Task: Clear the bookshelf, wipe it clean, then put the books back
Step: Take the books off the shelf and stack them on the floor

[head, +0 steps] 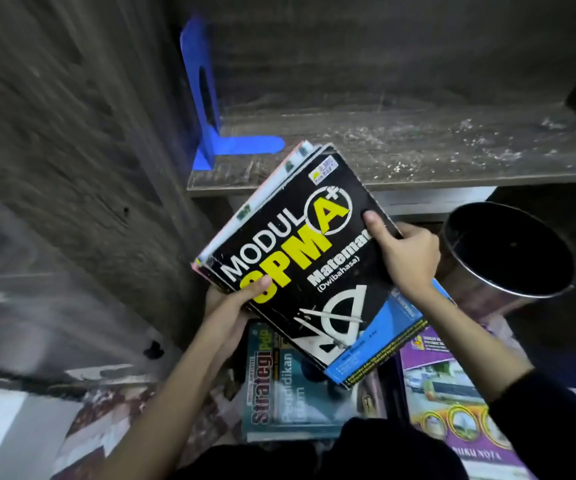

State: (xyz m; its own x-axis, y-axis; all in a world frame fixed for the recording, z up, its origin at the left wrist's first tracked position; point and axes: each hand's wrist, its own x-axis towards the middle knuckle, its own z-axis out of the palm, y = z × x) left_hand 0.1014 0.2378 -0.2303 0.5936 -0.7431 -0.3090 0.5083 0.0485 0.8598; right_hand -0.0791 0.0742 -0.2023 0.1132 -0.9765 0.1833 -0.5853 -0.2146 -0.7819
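Both hands (317, 282) grip a stack of books (300, 258); the shelf (418, 150) is cleared but dusty; wiping and restocking remain.

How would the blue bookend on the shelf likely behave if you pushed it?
The blue bookend looks like thin bent sheet, so probably stiff and light. Its flat foot should slide along the dusty shelf rather than roll. Pushed high up, it might tip.

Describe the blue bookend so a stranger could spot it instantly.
Look at the dusty wooden shelf above the black book held in both hands. At its far left end, against the side panel, stands the blue bookend. It is the only bright blue L-shaped piece there, upright with a flat tongue lying along the shelf.
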